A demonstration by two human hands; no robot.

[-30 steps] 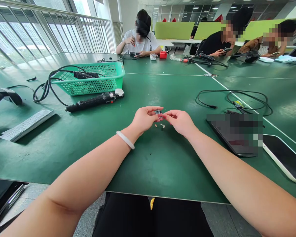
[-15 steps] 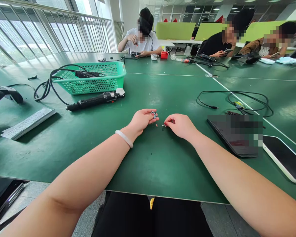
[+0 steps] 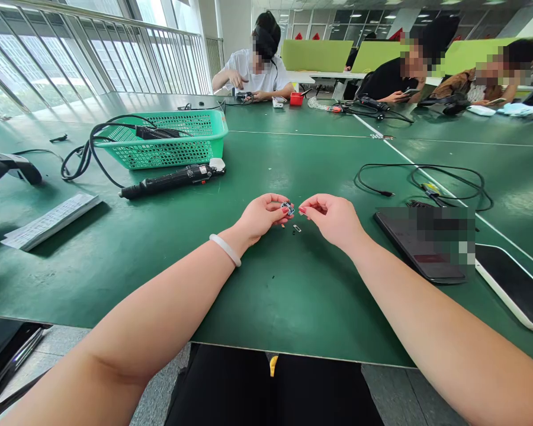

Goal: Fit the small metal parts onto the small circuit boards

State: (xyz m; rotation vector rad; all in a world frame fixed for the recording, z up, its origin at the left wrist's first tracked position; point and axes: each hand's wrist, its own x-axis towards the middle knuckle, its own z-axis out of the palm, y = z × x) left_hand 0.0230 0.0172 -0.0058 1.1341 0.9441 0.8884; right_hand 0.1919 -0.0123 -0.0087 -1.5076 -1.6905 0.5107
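Note:
Between the thumb and fingers of my left hand (image 3: 263, 218) is a small silver-and-dark part (image 3: 288, 208), too small to name more exactly. My right hand (image 3: 333, 218) is pinched just to the right of it, fingertips close to the part. Whatever lies in that pinch is too tiny to make out. Below the gap between the hands, a small pale rectangular piece (image 3: 297, 228) rests on the green table (image 3: 293, 307), with tiny dark bits (image 3: 294, 233) beside it.
A green basket (image 3: 169, 155) holding cables stands at the left, a black electric screwdriver (image 3: 173, 181) before it. A paper pad (image 3: 52, 222) lies further left. On the right are a black cable (image 3: 448, 167), a dark flat case (image 3: 420, 245) and a phone (image 3: 513, 284). People sit across the table.
My right hand has risen off the tabletop towards the part in my left hand, leaving the pale piece in plain sight. The left hand has shifted slightly right and turned.

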